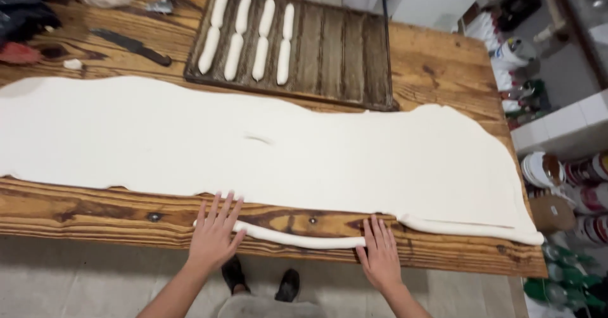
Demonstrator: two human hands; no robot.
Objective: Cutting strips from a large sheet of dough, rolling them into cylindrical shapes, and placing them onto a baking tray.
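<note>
A long thin rope of white dough lies along the near edge of a wooden table. My left hand rests flat on its left end, fingers spread. My right hand presses flat on the rope further right. Past my right hand the rope continues as a strip along the edge of a wide rolled-out dough sheet that covers most of the table.
A dark ridged baking tray at the far side holds several shaped dough sticks in its left grooves. A knife lies at the far left. Cans and bottles stand right of the table. My shoes show below.
</note>
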